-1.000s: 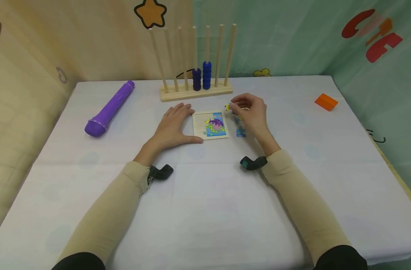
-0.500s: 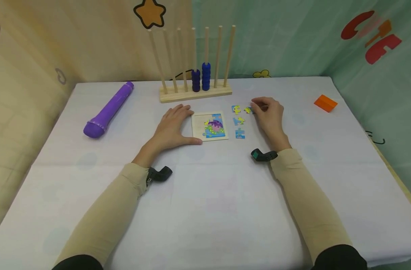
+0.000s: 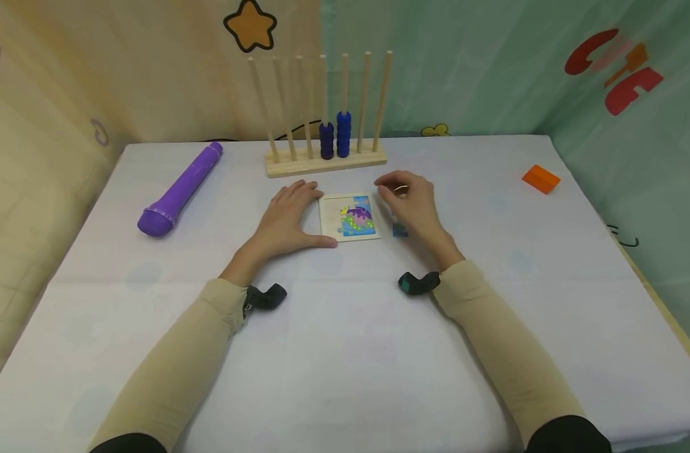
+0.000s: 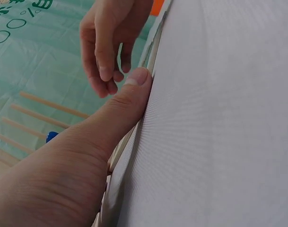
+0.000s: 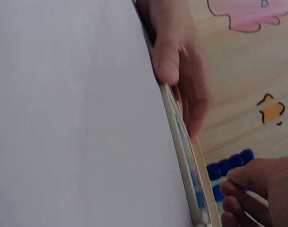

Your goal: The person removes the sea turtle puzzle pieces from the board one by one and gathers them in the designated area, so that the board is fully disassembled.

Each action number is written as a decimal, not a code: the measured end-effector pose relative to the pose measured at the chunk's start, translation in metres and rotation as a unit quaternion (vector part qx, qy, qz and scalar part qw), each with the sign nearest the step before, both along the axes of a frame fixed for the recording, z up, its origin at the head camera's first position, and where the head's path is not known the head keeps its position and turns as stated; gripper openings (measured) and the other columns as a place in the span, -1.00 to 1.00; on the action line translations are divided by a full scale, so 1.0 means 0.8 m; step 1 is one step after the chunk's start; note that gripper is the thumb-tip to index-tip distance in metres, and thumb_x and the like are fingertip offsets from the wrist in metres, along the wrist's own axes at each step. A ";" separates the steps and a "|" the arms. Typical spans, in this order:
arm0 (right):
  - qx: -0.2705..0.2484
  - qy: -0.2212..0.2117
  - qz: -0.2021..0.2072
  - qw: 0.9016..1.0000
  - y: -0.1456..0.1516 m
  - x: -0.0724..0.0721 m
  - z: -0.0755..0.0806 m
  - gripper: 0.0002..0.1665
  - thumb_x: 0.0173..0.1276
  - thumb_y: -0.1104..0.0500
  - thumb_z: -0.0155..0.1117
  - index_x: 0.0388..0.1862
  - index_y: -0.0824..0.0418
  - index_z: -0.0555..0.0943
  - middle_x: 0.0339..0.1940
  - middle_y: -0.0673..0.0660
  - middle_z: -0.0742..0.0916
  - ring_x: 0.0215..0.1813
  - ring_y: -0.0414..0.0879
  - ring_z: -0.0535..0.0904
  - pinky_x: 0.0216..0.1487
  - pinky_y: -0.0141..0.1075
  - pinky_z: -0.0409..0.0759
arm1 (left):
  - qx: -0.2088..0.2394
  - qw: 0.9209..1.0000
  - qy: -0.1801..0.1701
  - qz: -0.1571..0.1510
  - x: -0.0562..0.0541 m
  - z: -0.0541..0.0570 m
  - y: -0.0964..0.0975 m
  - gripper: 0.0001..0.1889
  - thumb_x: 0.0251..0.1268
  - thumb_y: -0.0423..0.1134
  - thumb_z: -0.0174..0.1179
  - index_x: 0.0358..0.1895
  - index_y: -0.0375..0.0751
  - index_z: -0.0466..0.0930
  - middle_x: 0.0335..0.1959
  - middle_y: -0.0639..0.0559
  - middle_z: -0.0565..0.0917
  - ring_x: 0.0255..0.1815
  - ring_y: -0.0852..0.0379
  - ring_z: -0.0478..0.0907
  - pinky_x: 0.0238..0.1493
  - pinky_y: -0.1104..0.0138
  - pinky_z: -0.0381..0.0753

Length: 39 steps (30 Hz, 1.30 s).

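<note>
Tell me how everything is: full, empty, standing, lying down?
Puzzle: flat, partly filled, left side bare.
Loose piece: out, partly hidden.
Rack: standing, mostly bare.
Beads: threaded, in two stacks.
Mic: lying down.
Block: resting, untouched.
Left grip: spread open.
Right grip: curled; can't tell if holding something.

Puzzle brd (image 3: pixel 330 219) flat, part-filled; blue pc (image 3: pixel 400 231) beside

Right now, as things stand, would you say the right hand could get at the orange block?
Probably yes: in the head view, only white tablecloth shows between the right hand and the orange block, and nothing lies on top of the block.
</note>
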State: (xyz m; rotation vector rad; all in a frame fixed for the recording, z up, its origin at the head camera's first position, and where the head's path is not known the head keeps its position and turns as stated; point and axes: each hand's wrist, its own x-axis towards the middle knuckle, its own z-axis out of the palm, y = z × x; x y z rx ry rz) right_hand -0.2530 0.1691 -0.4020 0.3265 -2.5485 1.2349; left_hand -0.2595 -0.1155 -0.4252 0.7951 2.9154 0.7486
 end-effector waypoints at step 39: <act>0.054 -0.003 0.168 0.984 -0.047 0.012 -0.025 -0.52 0.40 0.18 0.51 0.26 0.18 0.63 0.19 0.12 0.66 0.19 -0.01 0.52 0.26 -0.15 0.53 | 0.014 1.000 0.011 -0.005 0.002 0.003 -0.001 0.16 -0.07 0.45 0.53 0.56 -0.12 0.33 0.71 -0.09 0.18 0.78 -0.09 -0.11 0.78 -0.02 -0.28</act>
